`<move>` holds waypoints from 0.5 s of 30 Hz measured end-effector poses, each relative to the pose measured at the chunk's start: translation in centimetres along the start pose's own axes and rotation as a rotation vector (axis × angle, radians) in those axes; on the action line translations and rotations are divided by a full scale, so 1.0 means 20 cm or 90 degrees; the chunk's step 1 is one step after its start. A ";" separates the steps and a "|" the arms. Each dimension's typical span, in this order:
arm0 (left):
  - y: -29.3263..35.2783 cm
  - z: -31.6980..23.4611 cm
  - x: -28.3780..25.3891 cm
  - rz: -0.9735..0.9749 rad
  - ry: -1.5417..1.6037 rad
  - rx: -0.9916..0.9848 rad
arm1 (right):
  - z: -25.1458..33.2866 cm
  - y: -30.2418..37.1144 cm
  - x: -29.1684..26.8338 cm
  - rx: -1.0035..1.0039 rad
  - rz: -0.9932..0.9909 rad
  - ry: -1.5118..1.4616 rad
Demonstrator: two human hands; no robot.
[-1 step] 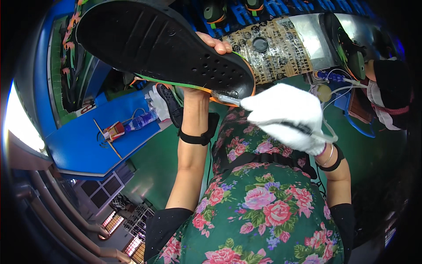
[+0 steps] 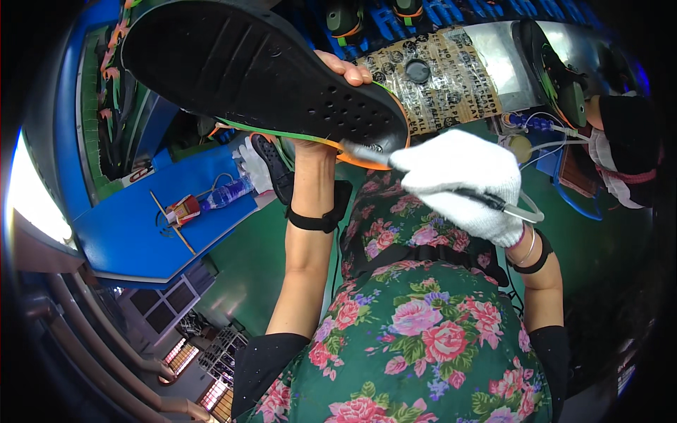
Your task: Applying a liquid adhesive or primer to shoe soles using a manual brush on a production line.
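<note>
I had the bare left hand gripping the shoe sole-up, likely presenting the heel to the slim tool clasped in the gloved right hand.

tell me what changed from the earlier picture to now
The gloved right hand has shifted slightly to the right, and the brush-like tool in its grip has shifted with it. Nothing was taken hold of or let go. The bare left hand still holds the shoe in the same place.
</note>
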State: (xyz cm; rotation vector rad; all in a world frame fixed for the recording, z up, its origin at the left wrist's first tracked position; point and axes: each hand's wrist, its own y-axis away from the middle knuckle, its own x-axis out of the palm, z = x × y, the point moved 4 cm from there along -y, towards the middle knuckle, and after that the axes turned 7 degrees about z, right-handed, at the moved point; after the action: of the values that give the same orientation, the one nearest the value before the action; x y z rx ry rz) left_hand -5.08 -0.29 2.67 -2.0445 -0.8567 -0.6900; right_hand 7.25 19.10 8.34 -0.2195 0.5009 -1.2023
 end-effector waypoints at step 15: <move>0.02 0.03 -0.02 0.012 0.007 -0.046 | 0.00 0.03 0.01 0.078 -0.132 -0.025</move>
State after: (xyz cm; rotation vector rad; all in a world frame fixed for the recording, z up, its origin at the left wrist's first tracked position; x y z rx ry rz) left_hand -4.87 -0.07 1.88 -2.1086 -0.8162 -0.7319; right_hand 7.84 19.14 8.05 -0.1937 0.3750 -1.4235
